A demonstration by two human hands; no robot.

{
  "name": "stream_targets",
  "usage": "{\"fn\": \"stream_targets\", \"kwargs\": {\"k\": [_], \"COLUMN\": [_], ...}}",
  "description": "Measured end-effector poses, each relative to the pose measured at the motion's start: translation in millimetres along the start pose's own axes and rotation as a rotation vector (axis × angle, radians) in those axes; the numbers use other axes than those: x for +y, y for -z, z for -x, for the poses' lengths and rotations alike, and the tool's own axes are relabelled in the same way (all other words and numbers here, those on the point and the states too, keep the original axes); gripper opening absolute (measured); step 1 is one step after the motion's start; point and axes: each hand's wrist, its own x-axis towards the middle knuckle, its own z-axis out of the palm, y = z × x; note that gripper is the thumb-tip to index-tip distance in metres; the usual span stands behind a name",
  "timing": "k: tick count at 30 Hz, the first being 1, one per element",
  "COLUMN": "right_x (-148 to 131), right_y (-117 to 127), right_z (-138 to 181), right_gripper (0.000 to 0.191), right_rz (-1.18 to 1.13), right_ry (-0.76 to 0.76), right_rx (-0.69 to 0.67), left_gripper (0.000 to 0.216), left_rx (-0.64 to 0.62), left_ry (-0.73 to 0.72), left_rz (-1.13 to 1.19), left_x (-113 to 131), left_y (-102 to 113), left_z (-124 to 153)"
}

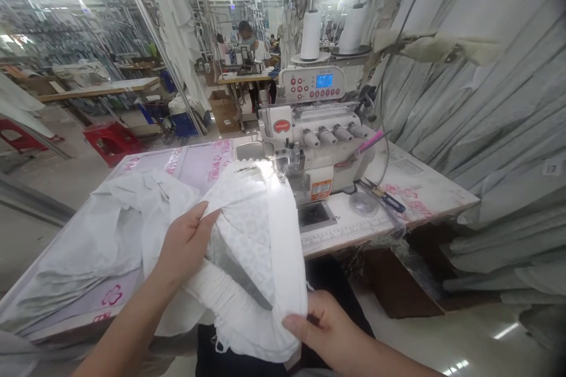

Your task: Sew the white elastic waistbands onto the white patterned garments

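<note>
I hold a white garment piece with a gathered elastic band in front of an overlock sewing machine. My left hand grips its left side, thumb on top of the cloth. My right hand pinches its lower right edge near my lap. The cloth's far end lies up at the machine's needle area. More white fabric is heaped on the table to the left.
The sewing table carries scissors and a control panel with two thread cones behind. Grey hanging fabric fills the right. A red stool, cardboard boxes and another worker are farther back.
</note>
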Motion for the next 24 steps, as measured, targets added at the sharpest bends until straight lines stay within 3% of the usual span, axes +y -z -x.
{"fn": "stream_targets", "kwargs": {"k": [5,12,14,16,17,18,21,22,24], "right_x": [-9,-26,-30,-33,-34,-34,-35,-36,-37], "right_y": [11,32,37,40,41,42,47,49,53], "right_z": [-20,-64,-73,-78,-80,-80,-82,-83,-85], "right_gripper": [0.037,0.034,0.035,0.037,0.038,0.039,0.041,0.041,0.041], "right_rz": [0.009,0.007,-0.010,-0.037,-0.051,-0.064,-0.085,-0.079,-0.065], "right_ry": [0.011,0.014,0.017,-0.007,-0.023,-0.037,-0.052,-0.051,-0.051], "right_rx": [0.032,0.056,0.050,0.036,0.032,0.030,0.042,0.052,0.068], "left_gripper": [0.028,0.026,0.019,0.016,0.017,0.019,0.028,0.031,0.035], "left_rx": [0.061,0.183,0.280,0.346,0.301,0.170,-0.487,-0.642,-0.754], "left_ry": [-0.060,-0.181,-0.271,-0.383,-0.416,-0.413,-0.199,-0.113,-0.012], "left_rz": [-0.041,-0.177,-0.232,-0.246,-0.220,-0.160,0.151,0.267,0.430], "left_x": [4,12,18,24,27,29,33,33,34], "left_y": [2,3,-2,-12,-19,-26,-44,-48,-50], "left_z": [-17,-74,-73,-53,-38,-22,14,20,28]}}
